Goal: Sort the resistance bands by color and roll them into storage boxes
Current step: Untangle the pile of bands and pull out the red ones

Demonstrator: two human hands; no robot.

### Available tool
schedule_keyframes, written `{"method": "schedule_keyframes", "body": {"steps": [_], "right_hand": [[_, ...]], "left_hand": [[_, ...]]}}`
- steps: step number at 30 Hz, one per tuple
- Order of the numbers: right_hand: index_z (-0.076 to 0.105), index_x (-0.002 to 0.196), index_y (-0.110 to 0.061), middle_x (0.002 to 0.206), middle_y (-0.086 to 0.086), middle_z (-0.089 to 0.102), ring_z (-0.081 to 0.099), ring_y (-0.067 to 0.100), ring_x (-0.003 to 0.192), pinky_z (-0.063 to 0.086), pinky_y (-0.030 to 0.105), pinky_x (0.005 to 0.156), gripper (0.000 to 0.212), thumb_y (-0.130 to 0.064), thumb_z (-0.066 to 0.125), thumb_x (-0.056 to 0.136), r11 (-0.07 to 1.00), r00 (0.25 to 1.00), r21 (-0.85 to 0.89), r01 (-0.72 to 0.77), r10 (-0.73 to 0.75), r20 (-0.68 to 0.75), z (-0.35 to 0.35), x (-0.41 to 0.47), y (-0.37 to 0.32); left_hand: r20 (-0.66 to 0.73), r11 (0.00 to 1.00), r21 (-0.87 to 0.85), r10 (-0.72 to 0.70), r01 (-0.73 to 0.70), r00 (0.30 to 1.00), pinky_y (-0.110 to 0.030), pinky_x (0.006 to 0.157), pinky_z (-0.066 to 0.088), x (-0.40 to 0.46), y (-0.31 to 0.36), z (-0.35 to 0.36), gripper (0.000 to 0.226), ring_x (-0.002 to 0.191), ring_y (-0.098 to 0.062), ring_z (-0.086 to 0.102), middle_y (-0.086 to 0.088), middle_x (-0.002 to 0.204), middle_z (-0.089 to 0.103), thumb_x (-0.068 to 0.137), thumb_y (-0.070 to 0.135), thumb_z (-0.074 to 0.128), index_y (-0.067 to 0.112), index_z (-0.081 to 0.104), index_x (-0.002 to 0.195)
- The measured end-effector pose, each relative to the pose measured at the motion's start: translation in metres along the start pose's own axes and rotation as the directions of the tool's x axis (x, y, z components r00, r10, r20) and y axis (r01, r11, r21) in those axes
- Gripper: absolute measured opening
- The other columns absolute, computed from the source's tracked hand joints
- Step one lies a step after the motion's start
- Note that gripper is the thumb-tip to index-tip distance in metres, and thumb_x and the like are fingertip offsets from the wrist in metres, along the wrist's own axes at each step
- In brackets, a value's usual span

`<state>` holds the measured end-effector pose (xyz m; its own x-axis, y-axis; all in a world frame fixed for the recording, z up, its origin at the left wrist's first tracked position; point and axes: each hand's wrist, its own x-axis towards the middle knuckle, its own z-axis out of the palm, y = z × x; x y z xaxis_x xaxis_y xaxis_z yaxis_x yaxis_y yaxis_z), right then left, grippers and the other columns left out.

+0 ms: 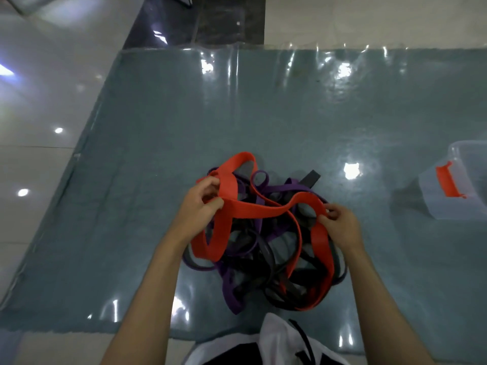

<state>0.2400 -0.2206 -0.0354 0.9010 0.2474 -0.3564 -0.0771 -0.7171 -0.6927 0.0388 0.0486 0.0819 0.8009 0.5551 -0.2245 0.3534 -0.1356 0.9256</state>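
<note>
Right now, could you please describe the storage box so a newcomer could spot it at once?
On the blue-grey mat, look to the far right edge, well apart from the band pile. The box is clear plastic with an orange latch, the only rigid thing there.

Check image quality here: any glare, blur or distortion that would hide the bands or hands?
Head view: bright glare patches on the glossy mat cover; wide-angle bending at the edges; overall soft. The orange band and both hands, left and right, stay readable.
</note>
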Motion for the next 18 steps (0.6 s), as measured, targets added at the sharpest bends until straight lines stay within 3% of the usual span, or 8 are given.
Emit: {"method": "schedule_keyframes", "body": {"steps": [3,6,8,10,15,18], "right_hand": [[0.074,0.119,-0.003,0.101,0.017,0.076,0.068,0.022,0.074,0.057,0.024,0.066,0.026,0.002,0.067,0.094,0.986,0.995,0.161,-0.038,0.024,0.093,-0.016,-0.020,-0.003],[0.068,0.120,-0.005,0.105,0.022,0.072,0.067,0.032,0.084,0.053,0.040,0.072,0.023,0.000,0.066,0.097,0.947,0.980,0.297,-0.124,0.071,0.184,-0.031,-0.042,-0.005],[0.064,0.120,-0.006,0.105,0.021,0.069,0.066,0.033,0.085,0.053,0.043,0.068,0.024,-0.001,0.068,0.097,0.904,0.963,0.386,-0.184,0.087,0.255,-0.039,-0.056,-0.007],[0.063,0.122,-0.008,0.109,0.018,0.071,0.069,0.028,0.083,0.056,0.038,0.063,0.029,-0.004,0.073,0.095,0.871,0.948,0.437,-0.224,0.092,0.303,-0.042,-0.070,-0.009],[0.065,0.116,-0.015,0.111,0.013,0.073,0.071,0.023,0.084,0.053,0.038,0.069,0.030,-0.009,0.080,0.091,0.816,0.938,0.538,-0.212,0.014,0.348,-0.033,-0.105,-0.023],[0.067,0.115,-0.016,0.108,0.006,0.074,0.071,0.007,0.072,0.055,0.026,0.056,0.028,-0.016,0.081,0.091,0.795,0.949,0.590,-0.141,-0.062,0.310,-0.028,-0.125,-0.036]], "left_hand": [[-0.058,0.997,0.035,-0.060,0.063,0.996,-0.021,0.066,0.045,-0.003,-0.008,0.000,0.030,0.062,-0.002,0.055,0.000,0.078,0.066,0.088,-0.019,0.053,0.000,0.062,0.109],[-0.030,0.986,0.005,-0.168,0.168,0.985,-0.024,0.065,0.049,-0.010,-0.012,0.006,0.036,0.069,-0.009,0.060,-0.005,0.090,0.070,0.091,-0.015,0.053,0.002,0.059,0.122],[0.038,0.980,0.002,-0.197,0.197,0.980,-0.019,0.060,0.051,-0.020,-0.012,0.015,0.040,0.064,-0.004,0.062,-0.003,0.091,0.071,0.092,-0.015,0.055,0.005,0.055,0.126],[0.123,0.983,0.020,-0.182,0.181,0.976,-0.016,0.059,0.052,-0.031,-0.012,0.027,0.047,0.063,-0.001,0.064,-0.005,0.094,0.072,0.089,-0.016,0.059,0.009,0.049,0.127],[0.375,0.988,0.069,-0.154,0.138,0.914,-0.029,0.076,0.061,-0.060,-0.009,0.073,0.068,0.085,-0.009,0.073,-0.006,0.108,0.075,0.085,-0.012,0.071,0.019,0.034,0.133],[0.448,0.994,0.087,-0.104,0.073,0.888,-0.017,0.078,0.058,-0.078,-0.010,0.107,0.080,0.093,0.002,0.073,0.000,0.118,0.071,0.084,-0.001,0.080,0.025,0.028,0.140]]}}
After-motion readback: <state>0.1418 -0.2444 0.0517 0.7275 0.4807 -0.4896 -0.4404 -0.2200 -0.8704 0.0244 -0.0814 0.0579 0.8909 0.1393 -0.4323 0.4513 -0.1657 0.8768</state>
